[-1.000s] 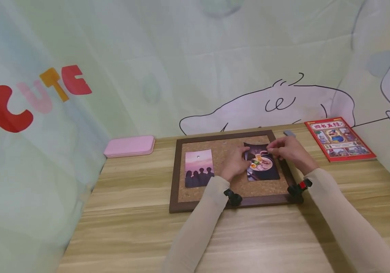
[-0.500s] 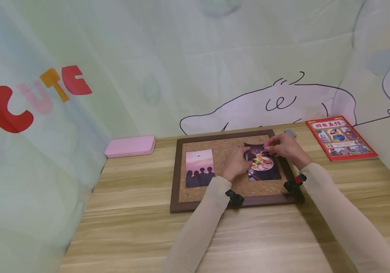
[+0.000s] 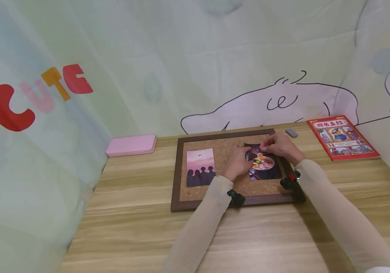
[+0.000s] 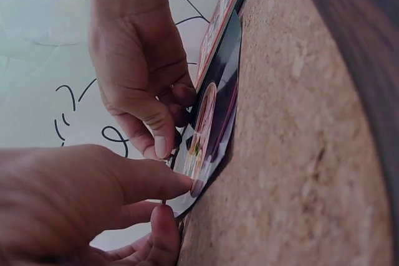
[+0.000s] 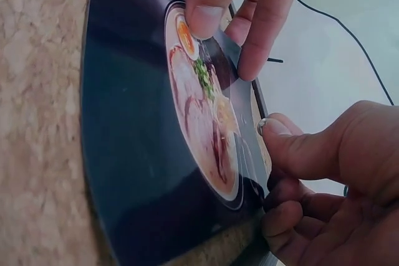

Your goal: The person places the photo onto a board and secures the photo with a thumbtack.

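Left hand (image 3: 237, 163): fingertips flat on photo (image 3: 264, 167), grip relaxed, holds nothing.
Right hand (image 3: 280, 146): pinches pin (image 5: 262, 123) at photo's top edge.
Corkboard (image 3: 215, 193): tabletop centre.

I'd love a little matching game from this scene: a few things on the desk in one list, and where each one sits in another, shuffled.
Things:
1. ramen photo
2. sunset photo
3. pink case
4. red book

Places:
A. desk's far right, near the wall
B. left part of the cork board, pinned
C. off the board, to its left
D. under both hands, right part of the board

Pairs: 1-D, 2-B, 3-C, 4-A
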Demonstrator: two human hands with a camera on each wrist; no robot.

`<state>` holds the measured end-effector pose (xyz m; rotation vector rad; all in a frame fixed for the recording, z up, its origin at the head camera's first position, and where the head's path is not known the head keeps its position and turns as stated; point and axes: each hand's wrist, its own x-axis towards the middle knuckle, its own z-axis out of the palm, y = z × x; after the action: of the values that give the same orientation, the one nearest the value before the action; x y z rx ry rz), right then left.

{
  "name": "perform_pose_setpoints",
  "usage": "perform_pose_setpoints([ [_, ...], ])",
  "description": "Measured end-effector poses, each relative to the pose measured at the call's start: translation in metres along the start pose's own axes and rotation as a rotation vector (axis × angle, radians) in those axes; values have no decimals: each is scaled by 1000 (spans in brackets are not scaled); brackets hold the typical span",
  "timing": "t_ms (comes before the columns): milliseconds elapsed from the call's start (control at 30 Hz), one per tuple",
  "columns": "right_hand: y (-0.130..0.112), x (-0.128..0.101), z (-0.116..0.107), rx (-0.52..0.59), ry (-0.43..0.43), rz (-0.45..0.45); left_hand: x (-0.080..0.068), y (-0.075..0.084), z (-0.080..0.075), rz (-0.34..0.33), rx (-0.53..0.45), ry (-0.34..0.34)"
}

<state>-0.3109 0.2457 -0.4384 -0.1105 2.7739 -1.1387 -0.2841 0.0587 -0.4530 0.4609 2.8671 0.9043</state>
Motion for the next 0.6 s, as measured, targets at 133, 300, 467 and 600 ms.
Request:
perform_pose_setpoints([
  [133,-2,4,1,-47,-18,-36,0,0,0,-5,3,-1],
  [300,-1,10,3,-87,-17,-80,2,0,1,3,9,2],
  [467,0,11,4,-87,-14,-55,2,0,1,-1,18,-1],
  [600,1,13,5,-91,-11,-43,2,0,1,-5,29,-7],
])
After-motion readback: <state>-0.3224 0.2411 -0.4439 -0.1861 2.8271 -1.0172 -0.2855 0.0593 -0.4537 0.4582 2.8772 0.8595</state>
